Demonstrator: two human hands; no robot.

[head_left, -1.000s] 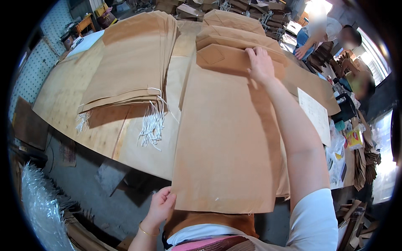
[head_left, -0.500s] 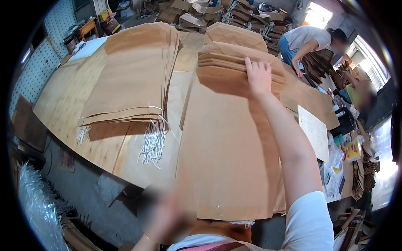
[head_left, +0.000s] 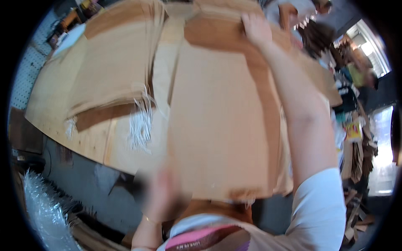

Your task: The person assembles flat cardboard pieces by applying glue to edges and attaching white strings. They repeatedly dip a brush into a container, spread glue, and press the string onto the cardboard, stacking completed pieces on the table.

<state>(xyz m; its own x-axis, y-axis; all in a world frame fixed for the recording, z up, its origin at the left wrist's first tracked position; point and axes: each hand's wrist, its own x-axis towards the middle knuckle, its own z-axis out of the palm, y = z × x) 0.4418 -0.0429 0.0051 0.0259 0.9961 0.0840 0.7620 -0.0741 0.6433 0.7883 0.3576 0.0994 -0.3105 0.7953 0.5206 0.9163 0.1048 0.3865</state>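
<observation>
A stack of brown paper bags (head_left: 217, 117) lies lengthwise before me, its near end close to my body. At its far end, my right hand (head_left: 256, 29) grips the folded end of a bag, which casts a shadow over the sheet below. My left hand (head_left: 164, 190) is low, beside the stack's near left corner. Motion smears its fingers; a dark blurred shape next to it cannot be made out. On the left lies another stack of paper bags (head_left: 115, 58), with white cord handles (head_left: 140, 125) hanging from its near end.
Both stacks rest on a pale wooden table (head_left: 54, 92) with a curved-looking left edge. A bundle of clear plastic strands (head_left: 48, 209) stands at lower left. One person (head_left: 293, 12) bends over dark bags at far right; another (head_left: 360, 73) is farther right, near clutter.
The view has shifted, so the table and stacks sit higher in the picture. My right hand remains at the folded far end. My left hand stays low and blurred.
</observation>
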